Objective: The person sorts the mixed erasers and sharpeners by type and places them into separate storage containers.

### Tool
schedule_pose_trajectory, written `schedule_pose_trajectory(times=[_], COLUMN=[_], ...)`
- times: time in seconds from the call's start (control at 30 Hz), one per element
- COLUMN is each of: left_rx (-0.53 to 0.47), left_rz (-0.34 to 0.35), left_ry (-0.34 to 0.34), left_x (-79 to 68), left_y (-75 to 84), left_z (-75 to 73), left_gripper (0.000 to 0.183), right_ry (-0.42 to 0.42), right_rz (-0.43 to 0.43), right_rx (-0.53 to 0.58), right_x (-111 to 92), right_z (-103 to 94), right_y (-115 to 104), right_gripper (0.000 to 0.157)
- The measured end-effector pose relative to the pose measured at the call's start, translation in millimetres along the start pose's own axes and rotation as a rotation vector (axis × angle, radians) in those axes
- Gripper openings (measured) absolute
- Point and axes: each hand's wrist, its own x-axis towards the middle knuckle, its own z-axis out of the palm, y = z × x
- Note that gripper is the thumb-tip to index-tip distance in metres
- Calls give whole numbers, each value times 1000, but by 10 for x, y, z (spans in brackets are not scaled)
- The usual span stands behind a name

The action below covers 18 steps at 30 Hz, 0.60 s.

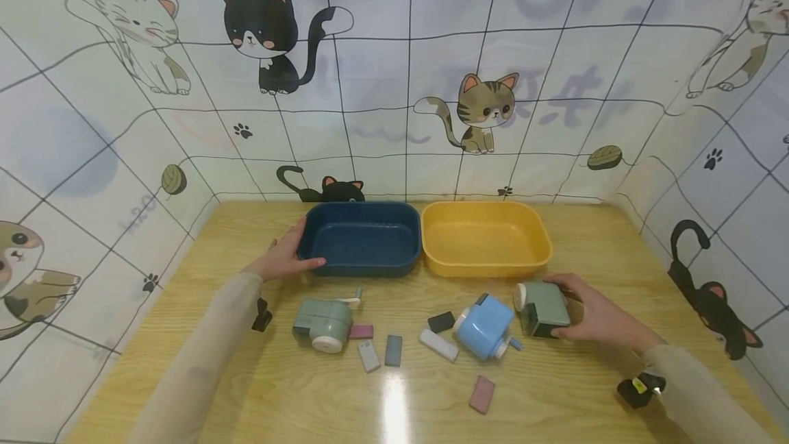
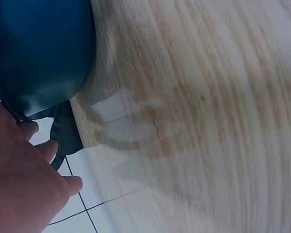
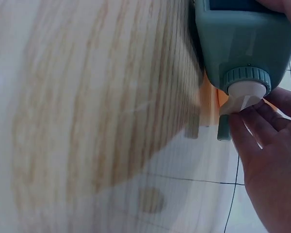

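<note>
Left hand (image 1: 285,253) lies spread against the left end of the blue bin (image 1: 370,270), likely bracing it; right hand (image 1: 594,314), well apart, grips a green sharpener (image 1: 548,301) across its body, probably for security, toward the tabletop (image 1: 607,252)'s right edge. Its white cap (image 1: 520,297) faces the left edge; its long axis is unclear.

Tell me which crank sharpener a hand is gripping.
The rightmost green crank sharpener: the right hand grips it; no hand touches the leftmost green sharpener or the blue sharpener.
</note>
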Motion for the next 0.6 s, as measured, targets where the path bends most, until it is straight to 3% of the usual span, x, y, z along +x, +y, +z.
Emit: schedule_pose_trajectory(times=[0.6], left_rx=[-8], left_rz=[34], left_ry=[22], left_x=[15], left_y=[-10], left_z=[-4], left_gripper=[110], right_ry=[42], right_rz=[29], right_rx=[-2], right_x=[-43], right_z=[-123], right_y=[-102], right_gripper=[89])
